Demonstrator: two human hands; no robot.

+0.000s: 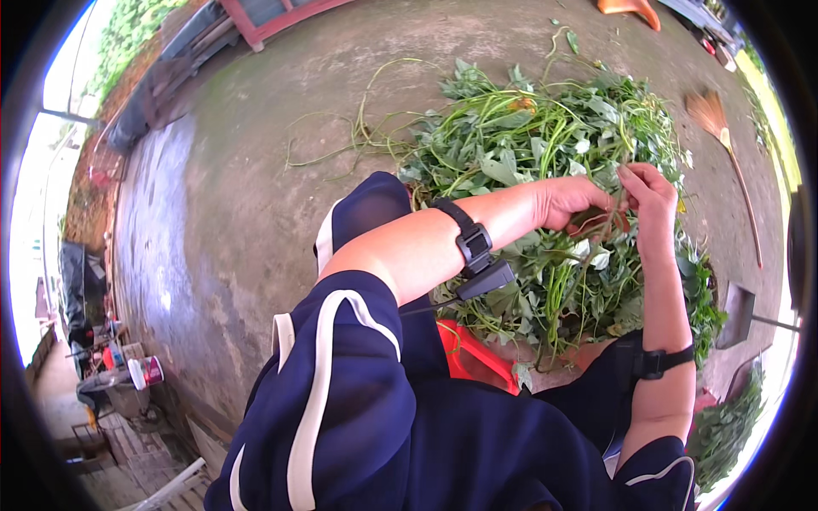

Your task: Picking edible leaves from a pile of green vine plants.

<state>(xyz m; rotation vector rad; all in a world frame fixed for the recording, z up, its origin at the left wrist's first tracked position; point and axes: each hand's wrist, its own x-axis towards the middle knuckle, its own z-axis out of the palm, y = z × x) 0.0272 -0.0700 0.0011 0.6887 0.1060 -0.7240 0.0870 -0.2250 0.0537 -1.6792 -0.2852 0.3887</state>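
Observation:
My left hand [571, 199] is closed around a thin vine stem, its fingers partly hidden by leaves. Close on its right, my right hand [657, 197] pinches the upper part of the same strand between thumb and fingers. Under both hands spreads a large heap of green leafy vines [511, 137], with long stems trailing to the left over the concrete floor [255, 160]. The heap reaches down between my knees. There, part of a red plastic object [466, 358] shows, mostly covered by leaves and my clothing.
On the right lie a straw broom [707, 115] and a metal dustpan [736, 316]. More greens [728, 425] are piled at the lower right. An orange plastic object [629, 6] and a red frame [262, 25] stand at the far side. A white bucket [146, 372] sits among clutter at left.

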